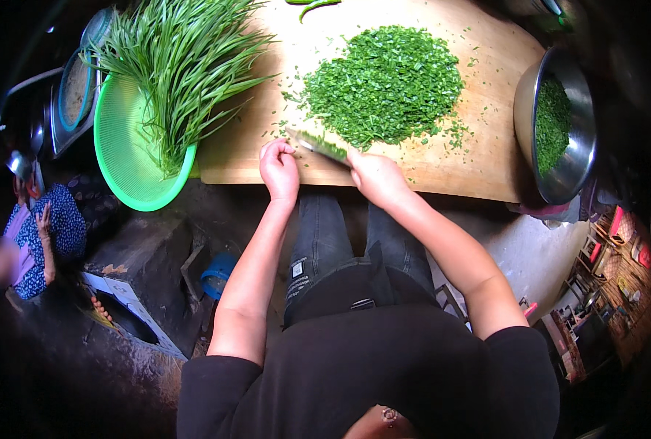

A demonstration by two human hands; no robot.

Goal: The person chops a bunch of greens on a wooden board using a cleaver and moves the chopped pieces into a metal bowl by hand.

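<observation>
My right hand (379, 176) is closed around the handle of a kitchen knife. Its blade (320, 145) points left, low over the wooden cutting board (493, 164), with chopped green bits stuck to it. My left hand (279, 164) is at the board's front edge, close to the blade's tip. Its fingers are curled in, and nothing shows in them. Behind the knife spreads a large heap of chopped green leaves (385, 82), likely garlic chives. Long uncut leaves (188, 71) of the same green lean in a green mesh colander (119, 159) on the left.
A steel bowl (525, 115) with chopped greens (553, 126) stands tilted at the board's right edge. Green chili peppers (317, 6) lie at the back. At far left, a person in a patterned blue garment (64, 225) is beyond a dark stove-like block (138, 252). A blue bucket (218, 274) stands below.
</observation>
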